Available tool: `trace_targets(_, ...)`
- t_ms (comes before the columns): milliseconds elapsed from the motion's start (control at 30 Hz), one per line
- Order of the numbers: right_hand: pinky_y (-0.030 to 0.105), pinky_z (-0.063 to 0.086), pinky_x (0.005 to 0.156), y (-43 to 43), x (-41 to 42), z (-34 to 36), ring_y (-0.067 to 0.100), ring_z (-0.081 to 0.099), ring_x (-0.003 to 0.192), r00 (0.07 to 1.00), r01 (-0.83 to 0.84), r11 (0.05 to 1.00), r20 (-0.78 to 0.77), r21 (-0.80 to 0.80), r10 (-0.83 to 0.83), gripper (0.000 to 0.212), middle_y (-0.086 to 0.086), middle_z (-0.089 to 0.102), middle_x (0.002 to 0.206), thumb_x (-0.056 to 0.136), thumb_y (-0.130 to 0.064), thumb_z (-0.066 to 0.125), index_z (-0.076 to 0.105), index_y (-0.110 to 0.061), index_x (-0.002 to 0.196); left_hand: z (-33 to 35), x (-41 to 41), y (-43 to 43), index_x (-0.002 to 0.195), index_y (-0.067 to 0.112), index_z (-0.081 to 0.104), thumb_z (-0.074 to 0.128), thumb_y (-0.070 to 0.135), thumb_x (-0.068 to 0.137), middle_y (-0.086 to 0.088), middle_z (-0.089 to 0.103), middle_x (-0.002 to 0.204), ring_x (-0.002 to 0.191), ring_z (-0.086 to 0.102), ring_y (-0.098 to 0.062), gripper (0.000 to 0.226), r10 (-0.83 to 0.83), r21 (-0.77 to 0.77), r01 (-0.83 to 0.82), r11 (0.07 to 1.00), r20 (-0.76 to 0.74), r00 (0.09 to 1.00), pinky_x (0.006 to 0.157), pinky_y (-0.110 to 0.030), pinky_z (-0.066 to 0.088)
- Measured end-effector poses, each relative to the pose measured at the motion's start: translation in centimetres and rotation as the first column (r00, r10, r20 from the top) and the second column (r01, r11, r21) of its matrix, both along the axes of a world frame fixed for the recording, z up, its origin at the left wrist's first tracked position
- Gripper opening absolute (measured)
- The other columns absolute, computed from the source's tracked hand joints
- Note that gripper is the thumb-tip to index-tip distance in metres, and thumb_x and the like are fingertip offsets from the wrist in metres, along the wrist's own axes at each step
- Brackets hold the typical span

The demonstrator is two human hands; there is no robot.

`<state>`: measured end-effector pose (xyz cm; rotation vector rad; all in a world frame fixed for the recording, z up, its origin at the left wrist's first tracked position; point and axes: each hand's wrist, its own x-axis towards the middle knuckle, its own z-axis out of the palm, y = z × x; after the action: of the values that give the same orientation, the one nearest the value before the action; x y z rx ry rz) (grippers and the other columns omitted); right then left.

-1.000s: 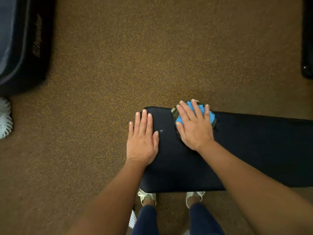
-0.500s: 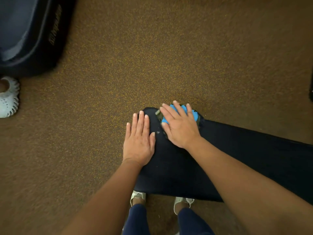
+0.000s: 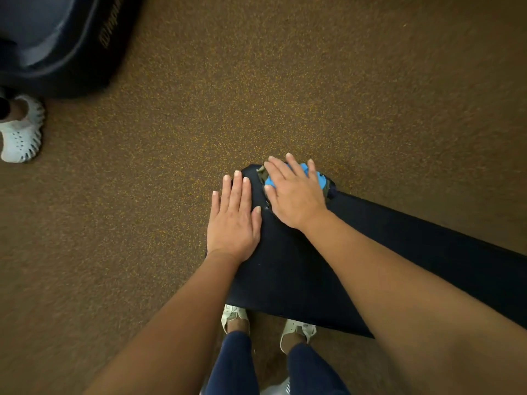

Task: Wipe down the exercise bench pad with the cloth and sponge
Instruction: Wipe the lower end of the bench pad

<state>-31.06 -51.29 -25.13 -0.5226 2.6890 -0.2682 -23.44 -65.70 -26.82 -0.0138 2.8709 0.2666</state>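
Note:
A black bench pad (image 3: 399,252) runs from the centre to the right edge. At its far left corner lies a blue sponge (image 3: 313,173) with a dark green scouring layer under it. My right hand (image 3: 293,192) presses flat on top of the sponge and covers most of it. Beside it, my left hand (image 3: 233,218) lies flat with fingers together on the pad's left end, holding nothing. No cloth is visible.
Brown speckled gym flooring (image 3: 256,81) surrounds the bench. A dark machine base (image 3: 65,44) stands at the top left, with another person's white shoe (image 3: 21,129) below it. My own feet in pale sandals (image 3: 296,332) stand under the pad's near edge.
My right hand has slid the sponge left along the pad's far edge to the corner. The camera view has swung right, bringing the machine base and white shoe further in.

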Motion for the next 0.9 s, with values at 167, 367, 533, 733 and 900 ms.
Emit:
trace_targets(167, 0.053, 0.007, 0.117, 4.7, 2.1, 0.0, 0.024, 0.015, 0.146, 0.998, -0.027, 0.999, -0.063, -0.019, 0.025, 0.056, -0.007, 0.027, 0.156, 0.096, -0.043, 0.021, 0.030, -0.025, 0.148, 0.0, -0.1, 0.1, 0.152, 0.010, 0.005, 0.013, 0.041, 0.097, -0.007, -0.002, 0.161, 0.147, -0.008, -0.023, 0.063, 0.004, 0.002, -0.003, 1.000, -0.006, 1.000, 0.119, -0.045, 0.005)
trace_targets(367, 0.054, 0.006, 0.117, 0.0, -0.2, 0.0, 0.021, 0.010, 0.147, 0.999, 0.037, 0.999, 0.001, -0.001, -0.037, 0.051, -0.009, 0.021, 0.158, 0.101, -0.039, 0.027, 0.025, -0.024, 0.150, -0.1, 0.0, 0.0, 0.152, 0.011, 0.001, 0.010, 0.042, 0.097, -0.006, -0.007, 0.160, 0.147, -0.011, -0.022, 0.063, 0.000, -0.014, 0.000, 1.000, 0.004, 1.000, 0.120, -0.044, 0.003)
trace_targets(533, 0.049, 0.011, 0.118, 1.7, -0.6, -0.1, 0.021, 0.012, 0.147, 0.996, -0.079, 0.996, 0.031, -0.036, 0.080, 0.053, -0.008, 0.021, 0.158, 0.101, -0.041, 0.026, 0.022, -0.025, 0.151, -0.2, 0.0, 0.0, 0.152, 0.010, 0.003, 0.013, 0.042, 0.098, -0.006, -0.005, 0.160, 0.147, -0.010, -0.022, 0.063, 0.003, -0.004, -0.003, 1.000, -0.005, 1.000, 0.119, -0.044, 0.003)
trace_targets(733, 0.049, 0.018, 0.116, 3.3, 0.7, -0.3, 0.022, 0.026, 0.143, 0.998, 0.064, 0.998, -0.004, -0.010, -0.064, 0.054, -0.006, 0.036, 0.152, 0.098, -0.043, 0.026, 0.033, -0.023, 0.147, -0.2, 0.0, 0.0, 0.152, 0.011, 0.003, 0.013, 0.042, 0.098, -0.005, -0.006, 0.160, 0.147, -0.011, -0.023, 0.063, 0.005, 0.001, -0.005, 1.000, -0.002, 1.000, 0.120, -0.044, 0.003)
trace_targets(900, 0.045, 0.019, 0.114, -1.6, -1.5, -0.1, 0.019, 0.033, 0.138, 0.999, -0.041, 0.996, 0.009, -0.073, 0.041, 0.050, -0.004, 0.035, 0.152, 0.100, -0.036, 0.035, 0.031, -0.021, 0.148, -0.2, 0.0, 0.0, 0.151, 0.010, 0.002, 0.016, 0.041, 0.099, -0.006, -0.004, 0.160, 0.147, -0.009, -0.023, 0.062, 0.008, -0.004, -0.008, 1.000, -0.017, 1.000, 0.119, -0.044, 0.003)
